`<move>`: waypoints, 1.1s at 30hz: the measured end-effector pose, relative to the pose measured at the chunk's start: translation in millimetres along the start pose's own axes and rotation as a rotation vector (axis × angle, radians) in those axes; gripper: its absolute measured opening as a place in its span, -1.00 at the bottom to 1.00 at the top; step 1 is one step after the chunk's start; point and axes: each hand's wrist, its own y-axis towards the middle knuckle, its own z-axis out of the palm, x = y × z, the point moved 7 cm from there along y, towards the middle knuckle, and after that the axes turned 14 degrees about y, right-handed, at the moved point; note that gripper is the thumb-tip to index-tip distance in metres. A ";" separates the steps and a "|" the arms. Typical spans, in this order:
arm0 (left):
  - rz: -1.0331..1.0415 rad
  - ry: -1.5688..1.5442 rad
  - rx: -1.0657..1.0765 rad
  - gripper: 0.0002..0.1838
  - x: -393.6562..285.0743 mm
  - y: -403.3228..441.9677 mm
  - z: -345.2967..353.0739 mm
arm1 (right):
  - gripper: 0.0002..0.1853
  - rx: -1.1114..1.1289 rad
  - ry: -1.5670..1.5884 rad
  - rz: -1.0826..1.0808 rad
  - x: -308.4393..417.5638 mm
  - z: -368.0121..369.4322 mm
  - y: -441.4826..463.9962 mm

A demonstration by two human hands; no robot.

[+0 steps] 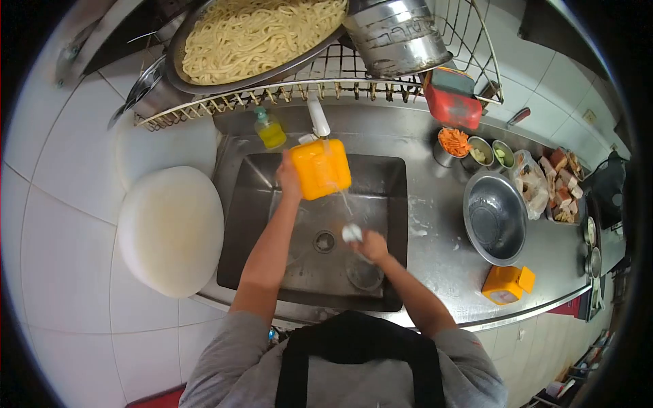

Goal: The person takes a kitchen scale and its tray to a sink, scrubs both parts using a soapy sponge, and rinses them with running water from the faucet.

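Observation:
My left hand (289, 178) grips a yellow plastic container (320, 168) by its left side, under the white faucet (317, 118). A thin stream of water (345, 200) falls from the container's lower edge. Lower and to the right, my right hand (372, 246) is closed on a small round white thing (352, 233), too blurred to name. Both hands are over the steel sink (231, 224), whose drain (324, 241) shows between them. A clear round lid or dish (365, 273) appears to lie on the sink floor below my right hand.
White round boards (171, 231) stand left of the sink; a green-topped soap bottle (271, 130) sits behind it. Above, a wire rack (306, 86) bears a pan of noodles (262, 37). On the right are a steel bowl (495, 217), cups of cut vegetables (454, 143) and a yellow box (505, 283).

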 end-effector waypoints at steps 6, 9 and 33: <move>0.062 0.522 0.266 -0.63 15.4 -11.5 23.7 | -0.31 0.272 -0.082 0.177 -100.6 71.9 -80.2; 0.173 0.514 0.423 -0.70 30.3 -17.3 28.9 | -0.37 0.278 0.032 0.241 -96.4 64.2 -87.0; 0.223 0.529 0.350 -0.74 44.0 -95.3 -12.7 | -0.34 -0.415 0.316 -0.149 108.0 -134.4 83.4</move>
